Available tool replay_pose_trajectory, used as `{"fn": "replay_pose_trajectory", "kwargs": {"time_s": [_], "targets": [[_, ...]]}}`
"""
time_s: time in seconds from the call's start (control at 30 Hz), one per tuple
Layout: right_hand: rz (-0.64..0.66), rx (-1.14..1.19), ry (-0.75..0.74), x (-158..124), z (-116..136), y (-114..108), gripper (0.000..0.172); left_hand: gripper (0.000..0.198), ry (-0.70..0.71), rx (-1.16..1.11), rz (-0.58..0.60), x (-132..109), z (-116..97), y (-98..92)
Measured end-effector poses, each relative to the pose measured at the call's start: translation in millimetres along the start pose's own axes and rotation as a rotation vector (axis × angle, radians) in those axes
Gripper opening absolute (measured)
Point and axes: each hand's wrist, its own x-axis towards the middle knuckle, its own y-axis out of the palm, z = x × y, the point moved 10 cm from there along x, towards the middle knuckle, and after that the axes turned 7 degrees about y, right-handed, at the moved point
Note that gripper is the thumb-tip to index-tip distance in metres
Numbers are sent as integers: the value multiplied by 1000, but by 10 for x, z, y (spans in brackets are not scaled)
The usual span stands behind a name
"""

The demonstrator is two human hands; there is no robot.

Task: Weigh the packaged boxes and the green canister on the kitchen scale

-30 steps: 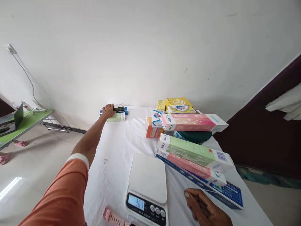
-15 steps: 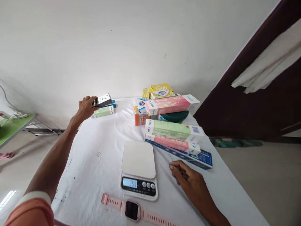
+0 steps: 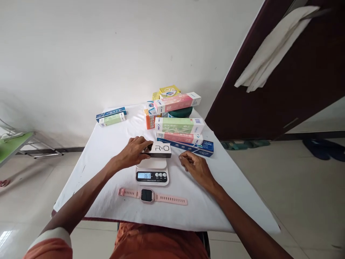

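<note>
Over the scale [image 3: 152, 176], my left hand [image 3: 132, 149] is pinching the black-and-white R&O box [image 3: 161, 148] by its left end; can't tell whether it's touching the plate [image 3: 152, 164]. Keeping it level and my hand off the plate seems best. Right hand [image 3: 198, 169] is resting loosely fisted alongside.

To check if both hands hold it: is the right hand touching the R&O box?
Apart. The head view shows a strip of white cloth between the right hand and the R&O box.
</note>
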Motion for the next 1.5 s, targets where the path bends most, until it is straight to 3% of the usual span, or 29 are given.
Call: {"fn": "replay_pose_trajectory", "kwargs": {"time_s": [0.1, 0.17, 0.27, 0.37, 0.47, 0.87, 1.0, 1.17, 1.27, 1.37, 1.5], "targets": [[3, 0, -21, 1, 14, 5, 30, 46, -6, -18, -35, -65, 1, 28], [5, 3, -30, 6, 15, 8, 31, 51, -12, -78, -124, -165, 49, -54], [6, 10, -26, 9, 19, 9, 32, 49, -103, -198, -404, -424, 303, -262], [3, -1, -21, -1, 36, 8, 31, 35, -305, -231, -757, -826, 708, -370], [-5, -17, -19, -7, 40, 7, 30, 35, -441, -196, -881, -1068, 943, -280], [-9, -5, -21, -12, 36, 9, 30, 37, -410, -183, -743, -928, 867, -137], [-5, -2, -14, -6, 16, 5, 30, 41, -312, -155, -592, -734, 637, -105], [-11, -33, -20, -4, 13, 3, 28, 57, -117, -34, -300, -415, 212, -9], [-26, -140, -115, -44, 70, -5, 24, 58, -77, 1, -208, -310, 132, 58], [-50, -294, -315, -187, 173, -12, 22, 51, -76, -14, -165, -262, 154, 116], [-23, -542, -480, -453, 124, 38, 34, 42, -83, -44, -158, -247, 189, 138]]}}
